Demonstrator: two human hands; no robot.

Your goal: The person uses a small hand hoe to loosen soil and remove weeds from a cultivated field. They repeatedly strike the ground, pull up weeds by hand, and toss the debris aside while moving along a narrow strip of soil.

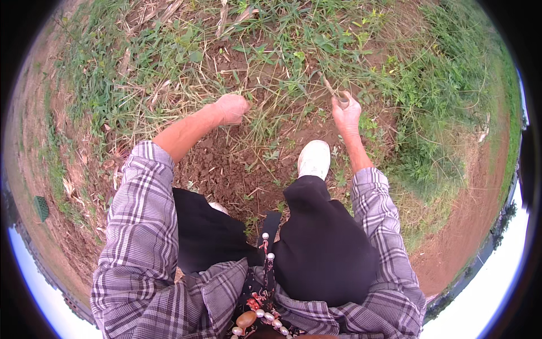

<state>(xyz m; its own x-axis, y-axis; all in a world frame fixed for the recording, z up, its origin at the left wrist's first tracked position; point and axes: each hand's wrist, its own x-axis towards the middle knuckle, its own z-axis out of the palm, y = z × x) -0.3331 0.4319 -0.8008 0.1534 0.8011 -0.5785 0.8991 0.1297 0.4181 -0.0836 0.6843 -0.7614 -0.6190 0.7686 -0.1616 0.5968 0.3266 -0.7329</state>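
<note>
My left hand (232, 109) is a closed fist low over the weeds, with thin grass stems (263, 113) coming out beside its fingers. The fingertips are turned down and hidden. To the right, my right hand (346, 109) is wrapped around a narrow tool with a brown, wooden-looking shaft (327, 86). Its far end points up and left into the grass, where blades partly cover it, so its exact kind is unclear. Between the two hands lies a patch of grass and reddish soil.
A white shoe (314, 160) stands on bare crumbly soil (224, 169) below the hands. Dry stalks and husks (163, 91) lie among weeds on the left. Taller leafy plants (436, 127) grow on the right. A green basket-like object (41, 208) sits far left.
</note>
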